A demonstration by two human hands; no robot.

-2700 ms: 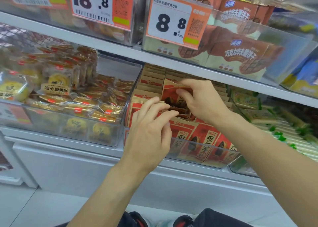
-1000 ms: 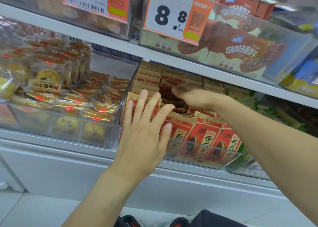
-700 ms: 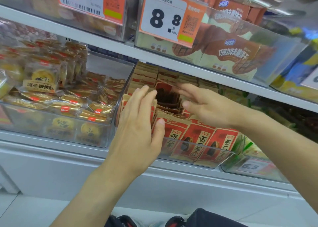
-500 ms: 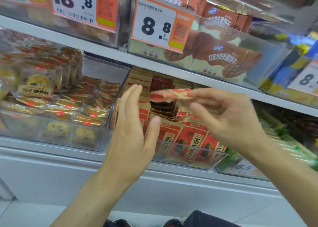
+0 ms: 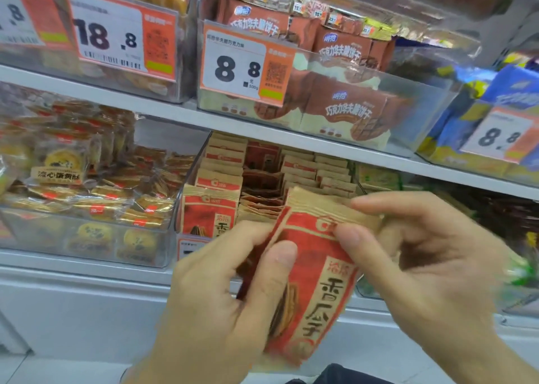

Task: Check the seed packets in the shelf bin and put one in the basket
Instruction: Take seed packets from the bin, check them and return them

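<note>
Now we hold one seed packet (image 5: 309,284) in front of the shelf bin (image 5: 189,208), out of the row and well below the shelf edge. Our left hand (image 5: 221,305) grips its left side, thumb pressed on the red front, and our right hand (image 5: 417,270) pinches the top corner at the crimped seal, so both hands are closed on the same packet. To check it well, we should keep the front turned flat to our eyes and hold it steady, because the picture is a little blurred. We think a light pinch is enough; a hard squeeze may crush the seeds or bend the seal. The basket is not in view, so after checking we must first look down for it.
</note>
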